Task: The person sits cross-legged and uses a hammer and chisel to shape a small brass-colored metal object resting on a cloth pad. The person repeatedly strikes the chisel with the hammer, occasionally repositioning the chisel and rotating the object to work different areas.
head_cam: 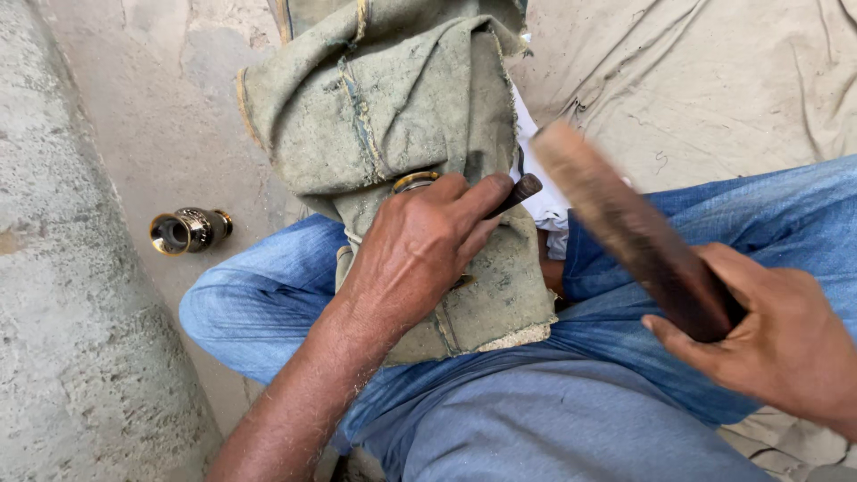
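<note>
A grey-green cloth (393, 116) lies under the left hand (420, 245), which pinches a dark punch (515, 193). The right hand (777, 344) grips a blurred wooden bat (625, 228) just beside it. A brass piece (189, 230) lies well apart to the left.

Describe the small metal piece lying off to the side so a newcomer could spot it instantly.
Start at the rough concrete ledge on the left; on the dusty floor beside it, left of the jeans-clad knee, lies a small brass vessel. It alone is shiny, on its side, touched by neither hand.
</note>
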A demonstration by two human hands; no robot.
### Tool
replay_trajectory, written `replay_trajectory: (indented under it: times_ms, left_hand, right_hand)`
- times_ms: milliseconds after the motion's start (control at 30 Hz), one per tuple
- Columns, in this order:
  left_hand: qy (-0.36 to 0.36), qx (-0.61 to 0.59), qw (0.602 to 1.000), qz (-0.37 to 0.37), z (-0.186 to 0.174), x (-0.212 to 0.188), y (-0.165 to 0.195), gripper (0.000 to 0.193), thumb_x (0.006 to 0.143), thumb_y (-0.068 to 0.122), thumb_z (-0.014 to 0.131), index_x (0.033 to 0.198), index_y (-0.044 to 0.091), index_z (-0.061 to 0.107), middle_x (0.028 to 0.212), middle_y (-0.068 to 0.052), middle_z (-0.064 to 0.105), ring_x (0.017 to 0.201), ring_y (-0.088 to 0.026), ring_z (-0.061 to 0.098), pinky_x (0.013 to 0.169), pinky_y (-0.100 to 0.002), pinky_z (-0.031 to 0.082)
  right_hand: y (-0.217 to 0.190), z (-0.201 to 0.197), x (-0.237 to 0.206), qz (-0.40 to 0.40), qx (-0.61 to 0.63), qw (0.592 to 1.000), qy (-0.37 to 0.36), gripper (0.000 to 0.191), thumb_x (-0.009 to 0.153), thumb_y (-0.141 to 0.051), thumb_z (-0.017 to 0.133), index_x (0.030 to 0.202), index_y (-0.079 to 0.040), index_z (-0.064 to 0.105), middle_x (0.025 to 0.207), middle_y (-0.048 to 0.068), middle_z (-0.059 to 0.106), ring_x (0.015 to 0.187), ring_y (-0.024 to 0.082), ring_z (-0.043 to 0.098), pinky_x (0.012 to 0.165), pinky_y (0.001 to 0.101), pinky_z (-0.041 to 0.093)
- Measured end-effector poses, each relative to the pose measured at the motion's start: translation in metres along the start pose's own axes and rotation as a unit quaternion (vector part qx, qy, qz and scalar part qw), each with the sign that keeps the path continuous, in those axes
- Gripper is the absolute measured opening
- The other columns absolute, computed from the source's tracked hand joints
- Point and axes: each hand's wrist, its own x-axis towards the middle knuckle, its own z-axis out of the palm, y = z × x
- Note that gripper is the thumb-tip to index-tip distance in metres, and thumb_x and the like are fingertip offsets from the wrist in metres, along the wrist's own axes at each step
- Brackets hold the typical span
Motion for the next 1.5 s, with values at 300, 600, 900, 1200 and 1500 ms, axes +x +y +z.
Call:
replay_trajectory:
  times_ms: [300, 600, 900, 1200, 1500]
  left_hand:
    - [-0.044, -0.019, 0.999, -0.013, -0.002, 0.007, 0.001, 0.029, 0.094, 0.018, 0.071, 0.121, 0.012, 0.062, 0.088, -0.014, 0.066, 0.078, -0.039, 0.068, 0.068, -0.050, 0.054]
    - [-0.100, 0.025, 0.994, 0.021, -0.001, 0.022, 0.004, 0.040, 0.089, 0.009, 0.069, 0.128, 0.016, 0.063, 0.092, -0.021, 0.069, 0.078, -0.044, 0.070, 0.069, -0.053, 0.056]
    - [-0.108, 0.038, 0.993, 0.013, 0.002, 0.021, 0.005, 0.039, 0.090, 0.010, 0.068, 0.128, 0.015, 0.062, 0.087, -0.021, 0.068, 0.076, -0.043, 0.070, 0.066, -0.053, 0.056]
    - [-0.106, 0.027, 0.994, 0.025, 0.001, 0.024, 0.005, 0.036, 0.091, 0.015, 0.069, 0.127, 0.016, 0.064, 0.086, -0.020, 0.069, 0.073, -0.042, 0.070, 0.065, -0.053, 0.055]
    - [-0.109, 0.049, 0.992, 0.042, 0.000, 0.024, 0.005, 0.032, 0.091, 0.016, 0.068, 0.124, 0.016, 0.065, 0.085, -0.018, 0.069, 0.074, -0.041, 0.070, 0.065, -0.052, 0.055]
  right_hand:
    - [0.041, 0.040, -0.014, 0.014, 0.097, 0.995, 0.030, 0.055, 0.075, -0.030, 0.093, 0.115, -0.010, 0.060, 0.084, 0.005, 0.063, 0.072, 0.014, 0.067, 0.058, 0.0301, 0.059]
    - [0.046, 0.054, -0.019, 0.068, 0.155, 0.985, 0.022, 0.076, 0.069, -0.022, 0.094, 0.133, -0.011, 0.055, 0.089, 0.005, 0.068, 0.077, 0.015, 0.072, 0.071, 0.0300, 0.062]
    - [0.049, 0.048, -0.022, 0.079, 0.111, 0.990, -0.018, 0.065, 0.076, -0.024, 0.092, 0.129, -0.013, 0.056, 0.088, 0.003, 0.069, 0.077, 0.018, 0.073, 0.071, 0.0335, 0.063]
    - [0.053, 0.051, -0.024, -0.023, 0.207, 0.976, 0.064, 0.059, 0.069, -0.020, 0.090, 0.120, -0.009, 0.062, 0.084, 0.004, 0.065, 0.070, 0.016, 0.069, 0.063, 0.0319, 0.060]
    - [0.033, 0.051, -0.021, -0.054, 0.211, 0.975, 0.053, 0.042, 0.086, -0.024, 0.082, 0.116, -0.007, 0.058, 0.082, 0.004, 0.071, 0.070, 0.012, 0.072, 0.062, 0.0270, 0.062]
